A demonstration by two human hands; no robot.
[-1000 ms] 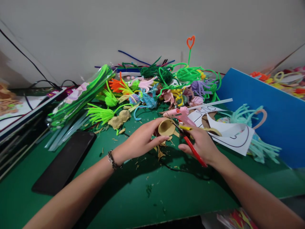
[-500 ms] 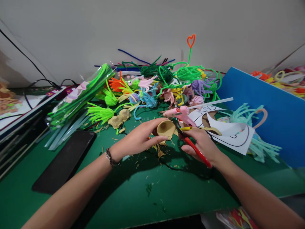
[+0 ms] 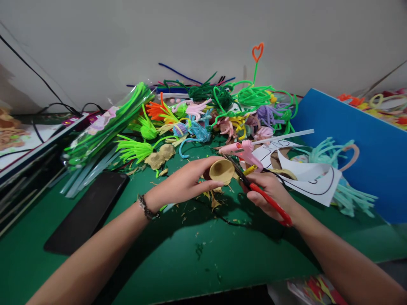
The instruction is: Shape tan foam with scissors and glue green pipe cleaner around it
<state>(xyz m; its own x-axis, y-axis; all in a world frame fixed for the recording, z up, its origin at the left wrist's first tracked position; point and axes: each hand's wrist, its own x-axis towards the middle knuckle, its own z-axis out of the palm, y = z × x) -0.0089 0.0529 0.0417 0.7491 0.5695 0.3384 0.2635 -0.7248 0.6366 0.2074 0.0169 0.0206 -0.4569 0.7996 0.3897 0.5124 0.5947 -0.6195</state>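
Note:
A small tan cup-shaped piece (image 3: 222,171) is gripped between the thumb and fingers of my left hand (image 3: 187,180), its hollow side facing me. My right hand (image 3: 270,192) holds red-handled scissors (image 3: 271,203), whose dark blades reach up beside the cup's right edge. A yellow stick-like piece (image 3: 250,170) shows between the blades and my right fingers. Just behind lies a pink glue gun (image 3: 244,152) with a clear stick in its back. Tan scraps (image 3: 215,201) lie on the green table below the cup.
A black phone (image 3: 87,212) lies at left, near a bag of green pipe cleaners (image 3: 110,127). Colourful pipe-cleaner bundles (image 3: 197,127) are heaped behind. Cut white paper (image 3: 318,182) and a blue board (image 3: 349,161) are at right.
The scissors and my right hand have shifted slightly right and down, and more of the dark blades shows beside the cup. My left hand still holds the cup in nearly the same place.

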